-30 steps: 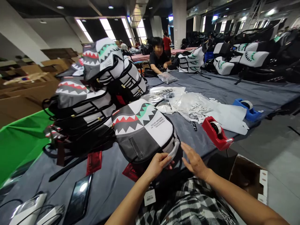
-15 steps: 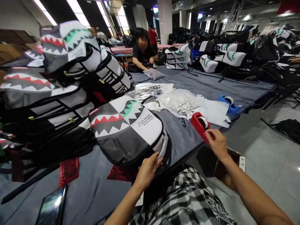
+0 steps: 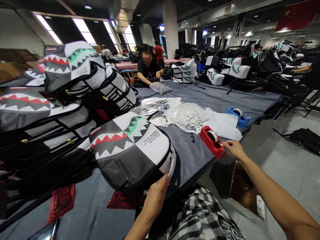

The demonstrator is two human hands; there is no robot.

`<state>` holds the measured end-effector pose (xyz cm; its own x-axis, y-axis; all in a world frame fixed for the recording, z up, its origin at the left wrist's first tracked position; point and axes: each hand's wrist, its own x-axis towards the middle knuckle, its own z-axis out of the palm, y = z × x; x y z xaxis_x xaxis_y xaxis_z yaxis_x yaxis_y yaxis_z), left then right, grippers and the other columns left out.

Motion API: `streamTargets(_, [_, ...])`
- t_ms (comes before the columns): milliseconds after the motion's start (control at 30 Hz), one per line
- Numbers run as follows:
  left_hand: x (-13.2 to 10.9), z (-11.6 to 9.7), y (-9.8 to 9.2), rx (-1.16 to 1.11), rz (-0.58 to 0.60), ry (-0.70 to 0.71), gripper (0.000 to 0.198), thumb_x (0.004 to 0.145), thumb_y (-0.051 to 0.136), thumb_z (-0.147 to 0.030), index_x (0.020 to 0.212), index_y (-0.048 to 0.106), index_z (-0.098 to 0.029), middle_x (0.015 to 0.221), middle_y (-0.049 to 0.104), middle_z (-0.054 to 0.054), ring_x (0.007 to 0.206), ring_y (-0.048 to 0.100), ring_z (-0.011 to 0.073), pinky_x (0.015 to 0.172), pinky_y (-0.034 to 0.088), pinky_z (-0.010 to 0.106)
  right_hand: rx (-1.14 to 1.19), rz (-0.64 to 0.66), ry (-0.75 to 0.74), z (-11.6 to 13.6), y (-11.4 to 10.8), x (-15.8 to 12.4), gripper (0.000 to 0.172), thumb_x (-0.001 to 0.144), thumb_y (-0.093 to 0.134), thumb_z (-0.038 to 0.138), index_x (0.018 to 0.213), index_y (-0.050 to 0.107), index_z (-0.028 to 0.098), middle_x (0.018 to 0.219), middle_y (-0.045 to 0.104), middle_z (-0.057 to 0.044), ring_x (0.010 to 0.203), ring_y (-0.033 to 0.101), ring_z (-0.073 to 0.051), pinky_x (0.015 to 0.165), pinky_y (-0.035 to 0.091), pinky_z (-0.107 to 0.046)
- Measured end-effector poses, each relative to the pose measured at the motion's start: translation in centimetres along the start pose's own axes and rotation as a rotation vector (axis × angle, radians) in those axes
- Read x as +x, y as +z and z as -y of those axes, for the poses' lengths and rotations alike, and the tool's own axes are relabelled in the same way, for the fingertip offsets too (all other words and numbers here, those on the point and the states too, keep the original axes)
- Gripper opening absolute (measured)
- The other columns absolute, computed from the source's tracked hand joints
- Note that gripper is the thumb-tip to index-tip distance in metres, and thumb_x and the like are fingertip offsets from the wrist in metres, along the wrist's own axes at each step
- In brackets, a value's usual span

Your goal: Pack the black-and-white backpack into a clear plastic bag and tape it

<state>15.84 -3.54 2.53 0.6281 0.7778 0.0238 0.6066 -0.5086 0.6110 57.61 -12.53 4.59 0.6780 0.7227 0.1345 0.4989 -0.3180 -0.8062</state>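
A backpack (image 3: 135, 150) with red and green shark-teeth print lies flat on the table in front of me. At its near right side my left hand (image 3: 156, 195) is closed, fingers pinching the lower end of a whitish wrapped strip (image 3: 172, 165). To the right, a red tape dispenser (image 3: 212, 143) holding a roll of tape (image 3: 212, 136) stands by the table edge. My right hand (image 3: 234, 149) is closed in a pinch at its cutting end, on what looks like the tape's free end. The tape between the fingers is barely visible.
Stacked backpacks (image 3: 72, 73) rise at the left. Plastic bags with white slips (image 3: 192, 116) lie beyond the dispenser, beside a blue tape dispenser (image 3: 238, 116). Red packets (image 3: 122, 200) lie near me. An open carton (image 3: 245, 190) stands below the table edge. A co-worker (image 3: 148, 68) sits across.
My right hand has shifted slightly right to the dispenser's cutting end, its fingers pinched. My left hand stays at the backpack's side strip. The view has tilted up a little.
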Motion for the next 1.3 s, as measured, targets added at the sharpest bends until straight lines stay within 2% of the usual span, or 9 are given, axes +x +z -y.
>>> streamTargets(100, [0.1,-0.2,-0.5,-0.206,0.002,-0.085,0.030,0.094,0.041,-0.037,0.103,0.066,-0.023,0.081,0.075,0.001,0.080,0.073,0.0155,0.074,0.051,0.019,0.042,-0.089,-0.015,0.1,-1.0,-2.3,0.044,0.071,0.065,0.064,0.071,0.067,0.020,0.071,0.070,-0.006,0.066,0.061,-0.020,0.064,0.045,-0.031])
streamTargets(167, [0.1,-0.2,-0.6,-0.290,-0.015,-0.107,0.031,0.092,0.045,-0.043,0.102,0.067,-0.023,0.081,0.076,0.002,0.080,0.074,0.0181,0.074,0.052,0.020,0.239,-0.149,0.103,-0.1,-0.7,-4.3,0.044,0.066,0.072,0.063,0.071,0.063,0.020,0.064,0.065,-0.003,0.059,0.055,-0.017,0.058,0.042,-0.028])
streamTargets(333, [0.5,0.1,-0.7,-0.363,-0.007,-0.110,0.037,0.087,0.051,-0.050,0.100,0.069,-0.022,0.080,0.077,0.004,0.079,0.075,0.0222,0.071,0.054,0.024,0.731,-0.157,0.398,0.9,6.2,-9.5,0.063,0.052,0.074,0.077,0.064,0.044,0.024,0.053,0.046,0.005,0.046,0.037,-0.009,0.043,0.026,-0.021])
streamTargets(400, [0.5,-0.1,-1.1,-0.375,0.014,-0.124,0.040,0.086,0.053,-0.052,0.103,0.070,-0.020,0.081,0.077,0.004,0.078,0.075,0.0221,0.070,0.053,0.024,0.788,-0.014,0.430,2.6,10.0,-12.0,0.064,0.052,0.075,0.078,0.064,0.044,0.023,0.053,0.045,0.005,0.046,0.036,-0.009,0.041,0.025,-0.020])
streamTargets(567, [0.7,-1.7,-2.3,-0.285,0.057,-0.148,0.044,0.078,0.068,-0.055,0.097,0.073,-0.016,0.079,0.074,0.002,0.071,0.068,0.0185,0.065,0.048,0.022,1.020,0.630,0.319,7.7,16.1,-16.7,0.054,0.073,0.075,0.067,0.073,0.047,0.021,0.053,0.044,0.008,0.045,0.032,-0.006,0.045,0.023,-0.020])
streamTargets(700, [0.7,-2.5,-2.6,-0.332,0.064,-0.184,0.055,0.064,0.081,-0.061,0.092,0.073,-0.015,0.072,0.070,0.000,0.068,0.063,0.0174,0.061,0.045,0.021,0.954,0.703,0.178,9.0,18.6,-16.3,0.056,0.075,0.070,0.073,0.078,0.048,0.021,0.054,0.044,0.010,0.047,0.033,-0.007,0.047,0.024,-0.021])
streamTargets(833, [0.7,-2.7,-2.1,-0.354,0.028,-0.209,0.055,0.062,0.082,-0.061,0.087,0.072,-0.014,0.069,0.067,-0.001,0.062,0.057,0.0140,0.056,0.041,0.020,0.933,0.706,0.136,8.6,20.4,-15.5,0.058,0.074,0.066,0.077,0.079,0.047,0.022,0.057,0.044,0.010,0.048,0.036,-0.007,0.048,0.027,-0.022])
streamTargets(1067, [0.7,-2.6,-1.1,-0.218,-0.101,-0.239,0.048,0.074,0.070,-0.060,0.086,0.073,-0.014,0.058,0.059,-0.003,0.052,0.048,0.0100,0.050,0.033,0.019,0.899,0.724,0.130,8.4,21.9,-15.5,0.058,0.074,0.067,0.076,0.073,0.045,0.022,0.058,0.046,0.008,0.048,0.035,-0.007,0.047,0.028,-0.022])
streamTargets(1300, [0.9,-2.0,-1.4,-0.394,-0.055,-0.196,0.039,0.088,0.054,-0.053,0.090,0.071,-0.018,0.069,0.070,0.002,0.058,0.065,0.0151,0.058,0.047,0.021,0.819,0.748,0.020,8.1,21.0,-15.5,0.051,0.082,0.061,0.072,0.082,0.050,0.022,0.065,0.050,0.007,0.053,0.043,-0.009,0.051,0.035,-0.023])
